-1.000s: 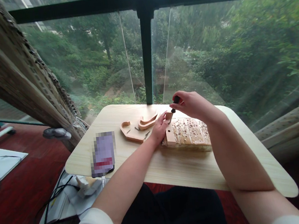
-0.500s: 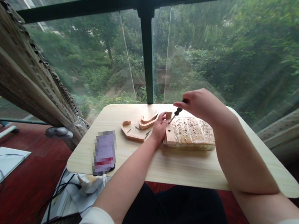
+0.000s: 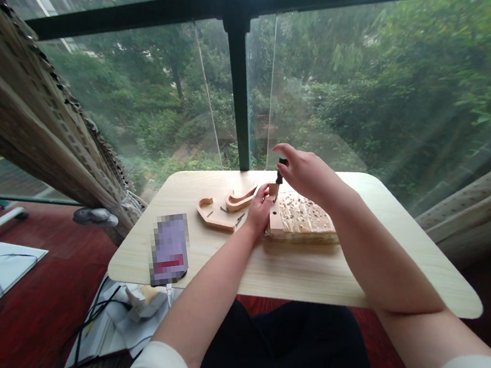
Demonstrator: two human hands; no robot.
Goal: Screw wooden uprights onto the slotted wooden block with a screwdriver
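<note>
My right hand (image 3: pixel 311 175) grips the black handle of a screwdriver (image 3: pixel 280 172), which stands nearly upright with its tip down at a pale wooden piece (image 3: pixel 276 222). Against the left side of that piece, my left hand (image 3: pixel 258 212) is closed on it and steadies it. A dark round hole shows in the wood near the tip. The piece rests at the left end of a plastic-wrapped slab (image 3: pixel 304 213) dotted with brown bits. Whether the screwdriver tip sits in a screw is too small to tell.
Two curved wooden pieces, a hooked one (image 3: pixel 217 221) and a U-shaped one (image 3: pixel 239 199), lie left of my hands with several screws (image 3: pixel 240 219). A phone (image 3: pixel 169 249) on a cable lies at the table's (image 3: pixel 302 272) left edge. A window stands behind.
My right hand has moved left and swung the screwdriver from a slant to nearly upright. Its fingers sit looser at the top of the handle. My left hand stays at the wooden piece.
</note>
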